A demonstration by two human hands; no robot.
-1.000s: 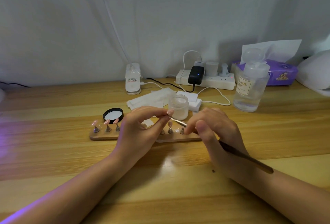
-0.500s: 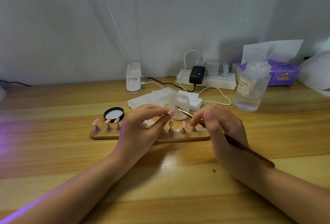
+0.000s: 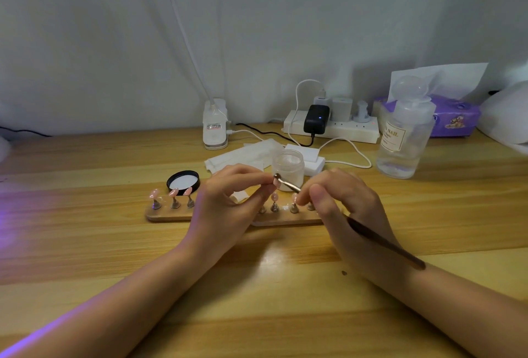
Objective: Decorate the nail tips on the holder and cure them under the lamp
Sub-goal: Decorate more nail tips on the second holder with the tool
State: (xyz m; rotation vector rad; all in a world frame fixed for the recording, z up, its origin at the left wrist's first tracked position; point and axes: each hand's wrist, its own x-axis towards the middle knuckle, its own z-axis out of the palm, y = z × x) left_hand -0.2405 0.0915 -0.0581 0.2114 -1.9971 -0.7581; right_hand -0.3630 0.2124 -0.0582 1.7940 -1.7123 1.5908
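A wooden nail-tip holder (image 3: 168, 217) lies across the middle of the desk, with several pink nail tips (image 3: 173, 193) on small metal stands. My left hand (image 3: 228, 206) hovers over the holder's middle, its thumb and forefinger pinched together near the tool's tip; what they pinch is too small to tell. My right hand (image 3: 343, 209) grips a brown-handled metal tool (image 3: 383, 243), whose silver tip (image 3: 277, 177) meets my left fingertips in front of an open frosted jar (image 3: 288, 167). The holder's middle stands are hidden by my left hand.
The jar's black lid (image 3: 183, 182) lies behind the holder's left end. White wipes (image 3: 240, 156), a white clip lamp base (image 3: 215, 126), a power strip (image 3: 331, 126), a clear pump bottle (image 3: 403, 140), a purple tissue pack (image 3: 454, 118) and a white dome (image 3: 505, 112) line the back. Purple light glows at left.
The tool's tip has risen from the stands at the holder's right part up to my left fingertips by the jar. My right hand shifted slightly right; my left hand stayed.
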